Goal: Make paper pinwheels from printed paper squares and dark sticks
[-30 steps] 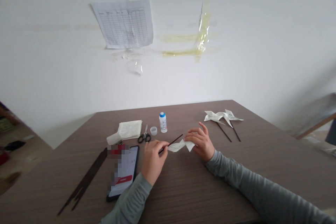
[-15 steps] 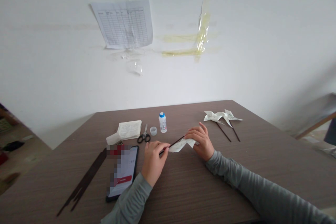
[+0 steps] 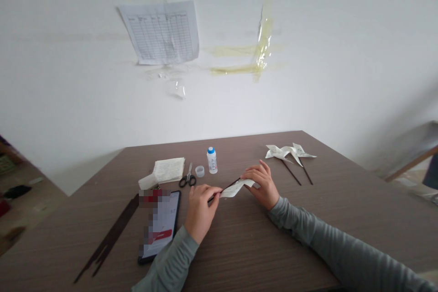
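My left hand [image 3: 201, 210] pinches a thin dark stick [image 3: 231, 184] between thumb and fingers. A folded white paper pinwheel [image 3: 232, 190] lies along the stick, with my right hand [image 3: 262, 186] closed on its far side. The right fingertips press where the stick meets the paper and partly hide that spot. Both hands are just above the tabletop. Beyond the right hand lie two paper pinwheels [image 3: 294, 150] on dark sticks, their heads touching. A glue bottle [image 3: 212, 160] with a blue top stands upright behind the hands.
Left of the bottle are a small clear cap [image 3: 200, 171], black-handled scissors [image 3: 188, 178] and a stack of paper squares [image 3: 169, 169]. A phone [image 3: 159, 226] lies by my left forearm, beside a bundle of dark sticks [image 3: 111, 235]. The wall borders the table's [image 3: 260, 255] far edge.
The paper in my hands has tilted slightly, its right flap sitting a little higher and flatter. Both hands keep nearly the same place and hold.
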{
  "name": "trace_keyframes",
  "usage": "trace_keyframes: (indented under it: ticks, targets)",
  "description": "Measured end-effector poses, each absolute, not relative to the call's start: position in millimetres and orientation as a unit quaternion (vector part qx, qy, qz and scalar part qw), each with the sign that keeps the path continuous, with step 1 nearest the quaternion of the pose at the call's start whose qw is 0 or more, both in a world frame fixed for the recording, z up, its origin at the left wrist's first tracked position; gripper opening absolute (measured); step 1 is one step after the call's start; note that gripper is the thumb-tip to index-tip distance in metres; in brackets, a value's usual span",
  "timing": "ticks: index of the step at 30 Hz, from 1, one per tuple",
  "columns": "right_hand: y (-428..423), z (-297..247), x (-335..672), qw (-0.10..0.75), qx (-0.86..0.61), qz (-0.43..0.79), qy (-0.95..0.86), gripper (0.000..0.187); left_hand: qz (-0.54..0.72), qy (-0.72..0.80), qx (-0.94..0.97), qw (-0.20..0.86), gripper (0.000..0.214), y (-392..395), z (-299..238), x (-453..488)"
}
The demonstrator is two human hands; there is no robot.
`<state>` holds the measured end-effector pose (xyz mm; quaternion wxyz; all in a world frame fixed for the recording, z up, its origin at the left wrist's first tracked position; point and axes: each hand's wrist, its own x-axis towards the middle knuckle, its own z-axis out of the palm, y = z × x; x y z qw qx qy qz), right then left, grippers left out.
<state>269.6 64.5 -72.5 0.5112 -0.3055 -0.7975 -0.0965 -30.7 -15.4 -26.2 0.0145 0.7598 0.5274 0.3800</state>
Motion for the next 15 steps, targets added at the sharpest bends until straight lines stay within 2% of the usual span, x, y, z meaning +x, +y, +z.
trace_keyframes:
  ticks: [15]
  targets:
    - [65.6,-77.2,271.2,0.492,-0.331,-0.071,-0.802,0.037,0.383,0.537,0.751,0.021,0.037,-16.4,-25.9,-28.2]
